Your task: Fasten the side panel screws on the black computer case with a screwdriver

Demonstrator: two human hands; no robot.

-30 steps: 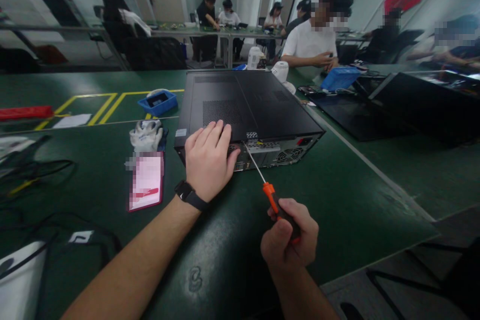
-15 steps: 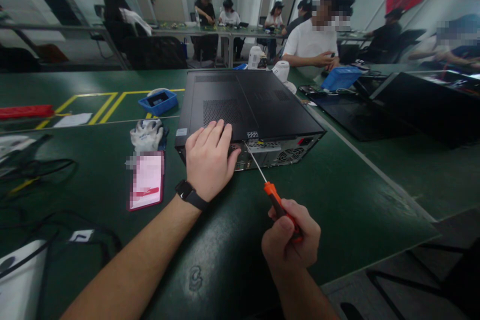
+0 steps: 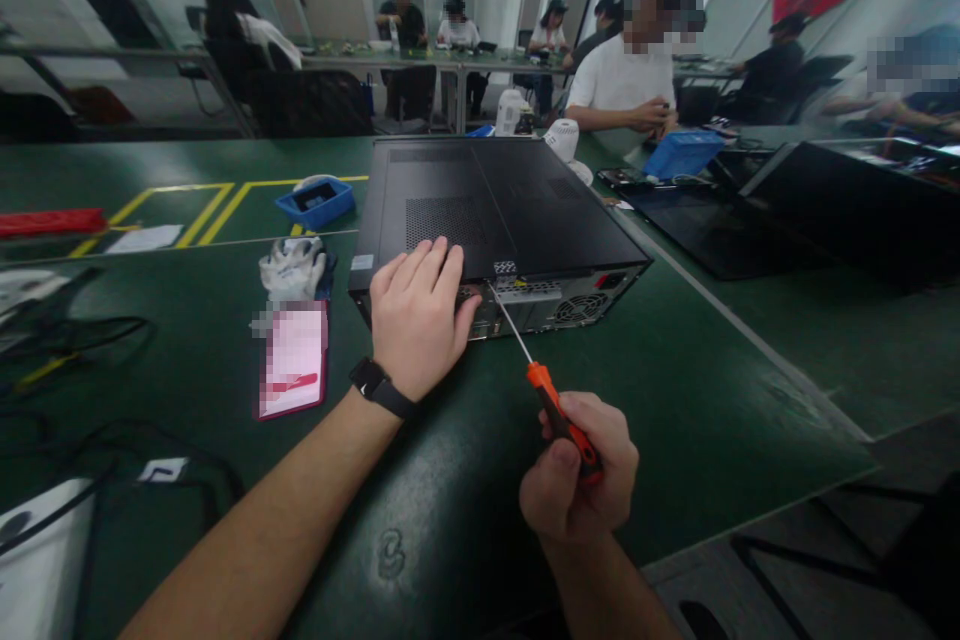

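A black computer case point(image 3: 555, 210) lies on its side on the green table, its rear panel with the fan grille facing me. Flat on the case's near left part rests my left hand point(image 3: 420, 315), fingers stretched over the top and thumb at the rear edge. My right hand point(image 3: 589, 470) is closed around the orange and black handle of a screwdriver point(image 3: 545, 382). Its thin shaft slants up and away to the rear panel's top edge, beside my left thumb. Whether the tip sits in a screw is too small to tell.
Left of the case are a blue bin point(image 3: 315, 203), work gloves point(image 3: 295, 268) and a pink-edged tablet-like thing point(image 3: 294, 360). Cables point(image 3: 112, 325) lie further left. Black panels point(image 3: 720, 230) and another blue bin point(image 3: 682, 154) are at right. A co-worker point(image 3: 622, 85) sits across the table.
My right hand and the screwdriver handle have shifted very slightly up and left. My left hand and the case stay in place.
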